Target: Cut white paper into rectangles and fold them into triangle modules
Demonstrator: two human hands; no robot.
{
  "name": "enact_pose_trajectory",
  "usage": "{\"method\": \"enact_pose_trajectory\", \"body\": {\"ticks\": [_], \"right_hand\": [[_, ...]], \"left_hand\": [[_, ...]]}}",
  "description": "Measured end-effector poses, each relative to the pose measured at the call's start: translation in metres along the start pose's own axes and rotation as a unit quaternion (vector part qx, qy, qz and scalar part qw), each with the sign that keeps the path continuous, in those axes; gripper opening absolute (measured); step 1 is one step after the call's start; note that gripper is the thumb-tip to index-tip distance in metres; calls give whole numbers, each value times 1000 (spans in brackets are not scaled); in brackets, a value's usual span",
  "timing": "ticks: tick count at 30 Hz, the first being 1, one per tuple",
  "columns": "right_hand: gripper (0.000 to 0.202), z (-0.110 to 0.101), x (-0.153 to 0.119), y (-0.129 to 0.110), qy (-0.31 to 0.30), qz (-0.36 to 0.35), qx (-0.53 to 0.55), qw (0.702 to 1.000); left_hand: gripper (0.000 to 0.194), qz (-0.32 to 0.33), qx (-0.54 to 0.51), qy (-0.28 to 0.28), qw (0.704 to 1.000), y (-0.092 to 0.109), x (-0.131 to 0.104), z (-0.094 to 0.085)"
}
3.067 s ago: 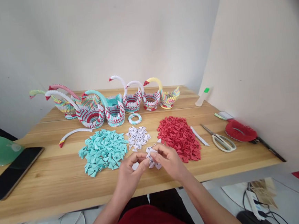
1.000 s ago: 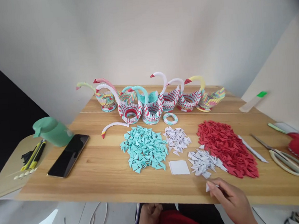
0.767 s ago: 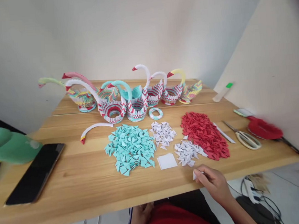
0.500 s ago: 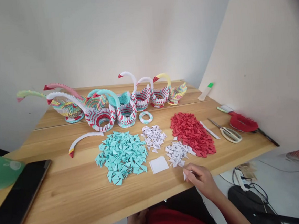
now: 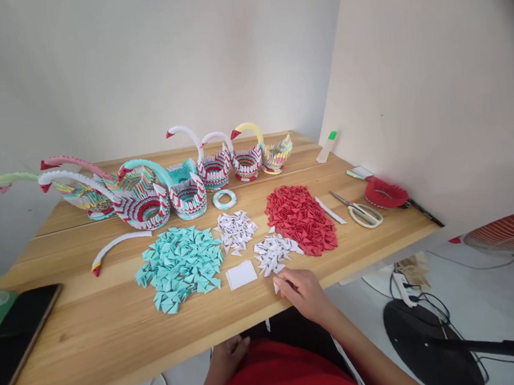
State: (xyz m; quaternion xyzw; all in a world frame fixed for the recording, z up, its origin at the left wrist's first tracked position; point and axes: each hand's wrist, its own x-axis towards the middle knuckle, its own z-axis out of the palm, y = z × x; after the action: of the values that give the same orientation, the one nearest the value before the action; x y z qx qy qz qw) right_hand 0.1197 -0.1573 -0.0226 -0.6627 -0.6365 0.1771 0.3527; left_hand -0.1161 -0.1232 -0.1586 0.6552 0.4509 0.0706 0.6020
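My right hand (image 5: 305, 294) is at the table's front edge, thumb and fingers pinched on a small white folded paper piece (image 5: 277, 286). Just beyond it lies a pile of white folded paper pieces (image 5: 273, 252), with another white pile (image 5: 235, 230) farther back. To its left is a stack of small white paper sheets (image 5: 241, 275). Below the table edge, at my lap, my left hand (image 5: 229, 355) rests with curled fingers and nothing visible in them. Heaps of turquoise folded pieces (image 5: 182, 263) and red folded pieces (image 5: 301, 218) lie on either side of the white ones.
Several folded-paper swans (image 5: 188, 196) stand at the back, near a paper ring (image 5: 224, 200). A white swan neck (image 5: 121, 243) and a phone (image 5: 21, 335) lie left. Scissors (image 5: 360, 213), a red brush (image 5: 385, 193) and a green-capped bottle (image 5: 327, 147) are right. A fan (image 5: 509, 233) stands beyond the table.
The view has turned to the right, so the table's things appear farther left. My right hand still pinches the white piece near the front edge; more of my left hand shows.
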Motion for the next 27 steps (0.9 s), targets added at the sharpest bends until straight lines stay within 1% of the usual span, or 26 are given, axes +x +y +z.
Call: {"method": "enact_pose_trajectory", "body": {"ticks": [2, 4, 6, 8, 11, 13, 16, 19, 21, 25, 27], "right_hand": [[35, 0, -1, 1, -2, -16, 3, 1000], [35, 0, -3, 2, 4, -32, -5, 999], [35, 0, -4, 5, 13, -51, -19, 998], [36, 1, -4, 7, 19, -71, -32, 997], [35, 3, -5, 10, 23, -95, -37, 994], [34, 5, -5, 11, 33, -105, -31, 993], [33, 10, -7, 13, 55, -111, -41, 991], [31, 13, -8, 14, 70, -118, -65, 988], [31, 14, -9, 13, 76, -119, -65, 988], [29, 11, -8, 9, 101, -98, -23, 990], [27, 10, -9, 5, 119, -89, 8, 989]], "left_hand": [[55, 14, 44, -14, 999, 5, 1, 7], [55, 33, 67, -29, 997, 13, -4, 13], [54, 53, 74, -38, 995, 24, -13, 17], [51, 58, 72, -37, 995, 38, -26, 18], [44, 55, 29, -44, 997, 63, -47, 13], [43, 52, -30, -73, 996, 82, -58, 6], [42, 70, -95, -103, 988, 108, -68, -2], [39, 101, -114, -126, 980, 130, -70, -9], [40, 119, -139, -133, 974, 139, -68, -13], [41, 151, -165, -147, 964, 150, -54, -20], [38, 154, -163, -125, 966, 154, -46, -21]]}}
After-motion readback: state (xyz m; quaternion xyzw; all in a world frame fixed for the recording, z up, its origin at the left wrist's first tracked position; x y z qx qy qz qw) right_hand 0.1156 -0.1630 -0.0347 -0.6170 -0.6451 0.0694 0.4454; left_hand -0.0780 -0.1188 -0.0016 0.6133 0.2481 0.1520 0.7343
